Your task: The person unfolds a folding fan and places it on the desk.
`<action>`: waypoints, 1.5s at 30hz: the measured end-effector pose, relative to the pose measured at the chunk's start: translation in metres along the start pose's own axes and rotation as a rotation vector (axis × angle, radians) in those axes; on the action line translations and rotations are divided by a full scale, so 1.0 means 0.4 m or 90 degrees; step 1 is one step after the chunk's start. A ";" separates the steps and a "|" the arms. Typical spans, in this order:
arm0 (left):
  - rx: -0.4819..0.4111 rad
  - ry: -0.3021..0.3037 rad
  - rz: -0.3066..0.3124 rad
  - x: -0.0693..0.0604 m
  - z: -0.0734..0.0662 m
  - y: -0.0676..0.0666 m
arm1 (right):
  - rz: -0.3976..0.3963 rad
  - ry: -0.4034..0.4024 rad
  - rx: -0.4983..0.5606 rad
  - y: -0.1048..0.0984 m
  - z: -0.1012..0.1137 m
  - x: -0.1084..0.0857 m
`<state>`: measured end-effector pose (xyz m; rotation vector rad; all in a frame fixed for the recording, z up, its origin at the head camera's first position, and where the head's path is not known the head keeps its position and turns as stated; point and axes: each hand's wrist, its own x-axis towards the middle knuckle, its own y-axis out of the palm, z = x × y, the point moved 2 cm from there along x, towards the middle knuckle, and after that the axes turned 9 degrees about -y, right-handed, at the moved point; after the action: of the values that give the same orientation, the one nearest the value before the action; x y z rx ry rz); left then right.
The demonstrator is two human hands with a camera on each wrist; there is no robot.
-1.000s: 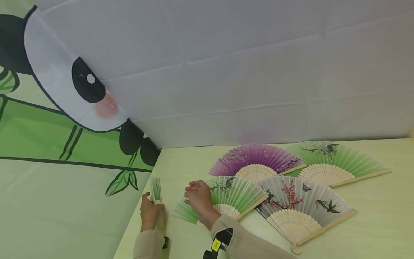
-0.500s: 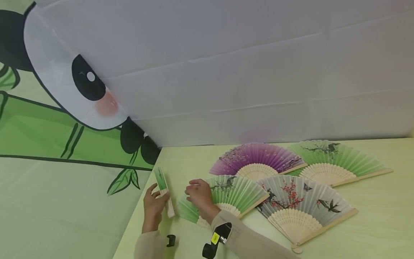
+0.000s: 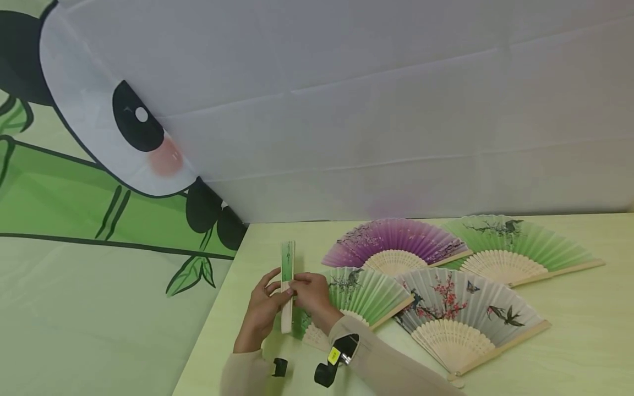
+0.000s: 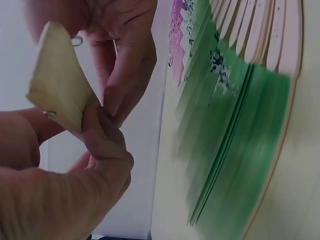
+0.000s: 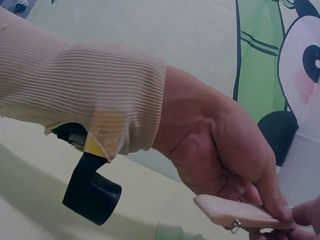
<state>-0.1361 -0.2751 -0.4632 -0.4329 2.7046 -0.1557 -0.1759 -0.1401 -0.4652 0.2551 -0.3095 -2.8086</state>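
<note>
My left hand (image 3: 261,309) holds a closed folding fan (image 3: 287,263) upright, its green leaf end up and its pale wooden guard toward me. My right hand (image 3: 313,296) pinches the same fan from the other side, thumb on the guard, as the right wrist view also shows. Seen from the left wrist, the fan's rivet end (image 4: 59,80) stands between the hands, with a metal loop on it. Just behind the right hand lies an open green fan (image 3: 369,294), partly hidden by the hand and wrist.
Further right on the table (image 3: 584,341) lie an open purple fan (image 3: 396,239), another green fan (image 3: 535,242) and a grey fan with red blossoms (image 3: 460,300). They overlap at their edges. A cloth with a panda print (image 3: 138,115) hangs behind.
The left hand has lifted the closed fan off the table's left side and brought it rightward to the right hand. The right hand, earlier over the green fan, now grips the closed fan too.
</note>
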 end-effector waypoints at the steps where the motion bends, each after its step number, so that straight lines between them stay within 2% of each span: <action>1: -0.003 0.000 0.006 0.000 0.000 0.005 | -0.006 -0.002 -0.005 -0.003 0.001 0.001; 5: -0.008 -0.006 0.019 0.000 0.003 0.018 | -0.020 0.000 -0.005 -0.017 0.001 0.003; 9: 0.018 -0.014 0.015 -0.001 0.008 0.028 | -0.020 0.002 0.001 -0.031 -0.001 0.006; 13: 0.030 -0.020 0.002 0.001 0.010 0.037 | -0.019 -0.004 0.002 -0.043 -0.003 0.007; 22: 0.007 -0.035 -0.039 0.002 0.005 0.057 | -0.025 -0.003 0.023 -0.070 -0.008 0.009; 33: -0.105 -0.031 -0.094 0.009 0.003 0.067 | -0.080 -0.006 0.054 -0.104 -0.013 0.032; 39: -0.167 -0.026 -0.131 0.019 0.005 0.068 | -0.136 -0.003 0.089 -0.113 -0.015 0.045; 45: -0.220 -0.032 -0.146 0.028 0.011 0.064 | -0.153 -0.001 0.110 -0.122 -0.018 0.054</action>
<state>-0.1513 -0.2548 -0.4755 -0.8363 2.6274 0.2623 -0.2082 -0.1029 -0.4869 0.3501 -0.5581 -3.0199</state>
